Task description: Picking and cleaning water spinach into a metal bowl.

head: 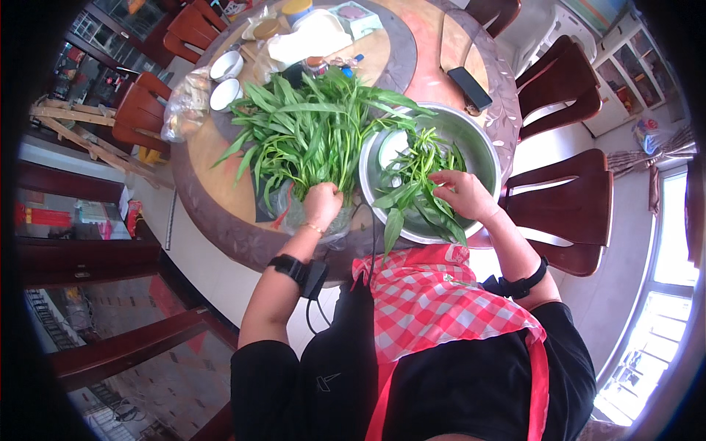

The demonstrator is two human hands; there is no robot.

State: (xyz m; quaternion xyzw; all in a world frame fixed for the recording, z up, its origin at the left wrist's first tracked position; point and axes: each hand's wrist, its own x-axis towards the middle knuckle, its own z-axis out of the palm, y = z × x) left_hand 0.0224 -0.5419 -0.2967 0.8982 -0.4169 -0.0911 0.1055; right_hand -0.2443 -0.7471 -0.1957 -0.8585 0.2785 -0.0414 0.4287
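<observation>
A large bunch of leafy greens, seemingly water spinach [309,121], lies on the round table, with its stem ends toward me on a clear plastic bag [292,212]. My left hand [324,205] is at those stem ends, its fingers curled around stems; the fingertips are partly hidden. To the right, a metal basin [480,132] holds picked stems and leaves [424,160], some leaves hanging over its near rim. Above these pieces is my right hand [466,193], thumb and fingers apart, with nothing visibly gripped. A whitish round object [392,148] sits inside the basin's left side.
Two white bowls [225,95], a plastic bag of food [187,105] and several jars and containers [311,38] stand at the table's far left. A black phone [470,88] lies beyond the basin. Wooden chairs [557,212] ring the table. A cable [374,237] hangs over the near edge.
</observation>
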